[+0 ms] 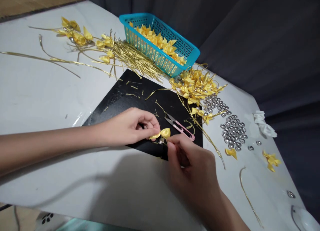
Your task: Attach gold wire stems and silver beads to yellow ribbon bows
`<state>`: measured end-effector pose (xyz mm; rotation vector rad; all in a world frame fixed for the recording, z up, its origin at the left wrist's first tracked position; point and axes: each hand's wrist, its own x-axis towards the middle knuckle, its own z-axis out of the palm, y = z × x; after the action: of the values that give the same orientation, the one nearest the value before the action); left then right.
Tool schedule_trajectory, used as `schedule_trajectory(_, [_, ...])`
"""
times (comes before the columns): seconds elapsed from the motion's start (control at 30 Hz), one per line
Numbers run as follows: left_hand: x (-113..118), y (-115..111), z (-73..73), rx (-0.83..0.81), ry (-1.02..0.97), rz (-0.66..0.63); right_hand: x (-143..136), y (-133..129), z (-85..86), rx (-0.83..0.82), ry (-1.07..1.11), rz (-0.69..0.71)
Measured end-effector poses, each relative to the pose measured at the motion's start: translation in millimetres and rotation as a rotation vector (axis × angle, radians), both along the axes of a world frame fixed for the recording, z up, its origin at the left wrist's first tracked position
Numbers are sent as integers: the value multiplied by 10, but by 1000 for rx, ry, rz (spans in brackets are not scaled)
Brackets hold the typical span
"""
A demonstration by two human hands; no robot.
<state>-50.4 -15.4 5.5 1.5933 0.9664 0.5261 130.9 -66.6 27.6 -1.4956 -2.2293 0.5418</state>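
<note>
My left hand (140,126) pinches the left side of a small yellow satin ribbon bow (165,133) above the black mat. A shiny silver bead (161,141) hangs just under the bow's middle, with a bit of thin gold cord beside it. My right hand (191,161) is closed in a pinch at the bow's right end, close to the bead; what lies between its fingertips is too small to make out. Pink-handled thread snips (183,130) lie on the black mat (115,98), just beyond my right hand.
Behind the mat stands a turquoise basket (160,56) of yellow bows, with a bundle of gold cords (137,59) at its left. Tied bows (197,84) are heaped to the right, near piles of silver beads (233,132). Cord scraps lie on the mat. A dark curtain (275,41) hangs behind the white table.
</note>
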Motion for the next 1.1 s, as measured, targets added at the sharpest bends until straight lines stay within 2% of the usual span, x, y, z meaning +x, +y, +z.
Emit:
schedule_trajectory(0.37, [-6, 4, -17, -30, -23, 7, -18, -29, -45, 37, -7, -35])
schedule_trajectory(0.7, [-6, -20, -3, 106, 53, -20, -28, -49, -105, 132, -62, -10])
schedule_trajectory(0.83, [2, -25, -11, 91, 49, -37, -47, -59, -135, 173, -80, -18])
schedule_trajectory(0.97, [9, -18, 21, 20, 51, -83, -54, -46, -132, 125, -78, 16])
schedule_trajectory(1.1, [-3, -13, 29, 42, 71, -124, -61, -29, -130, 77, -57, 27])
